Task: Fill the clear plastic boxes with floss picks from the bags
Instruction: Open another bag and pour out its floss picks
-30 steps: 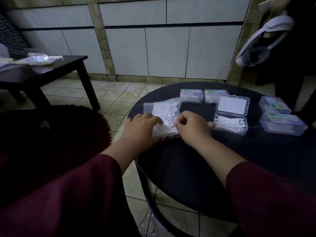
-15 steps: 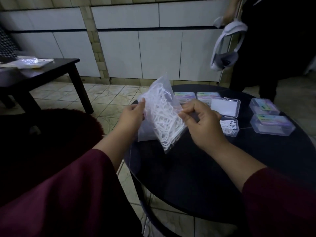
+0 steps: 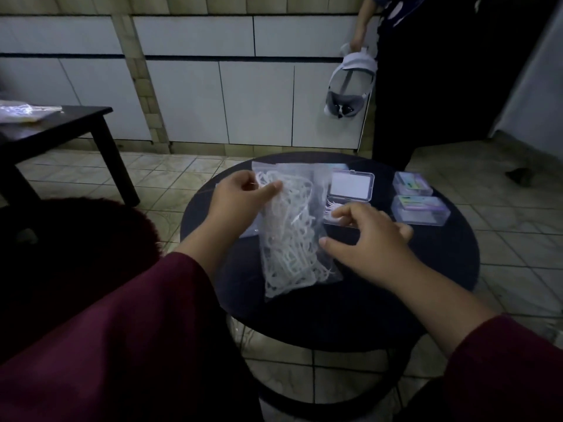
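The bag of floss picks (image 3: 292, 236) hangs mid-frame, upright, over the near part of the round black table (image 3: 350, 306); its lower end looks to touch or sit just above the top. The left hand (image 3: 240, 202) pinches it near the upper left edge, thumb and forefinger closed on the plastic. The right hand (image 3: 368, 239) sits just right of the bag with fingers spread and loose, holding nothing; whether a fingertip touches the plastic I can't tell.

Behind the right hand, centre-right, is the open box (image 3: 350, 193), lid up, a few picks showing inside. Two closed boxes (image 3: 417, 205) lie further right.

Step in hand, I'd judge: getting picks out of the bag. To do it well — keep the mouth up w/ the left pinch, find the opening w/ the right, pull a small bunch, since the picks look tangled and could spill.

Room is dim: tiled floor, white cabinets (image 3: 213, 95) along the top. Upper left — a dark side table (image 3: 76, 123) w/ another bag (image 3: 24, 112). Upper right, a standing person holds a white headset (image 3: 350, 86).
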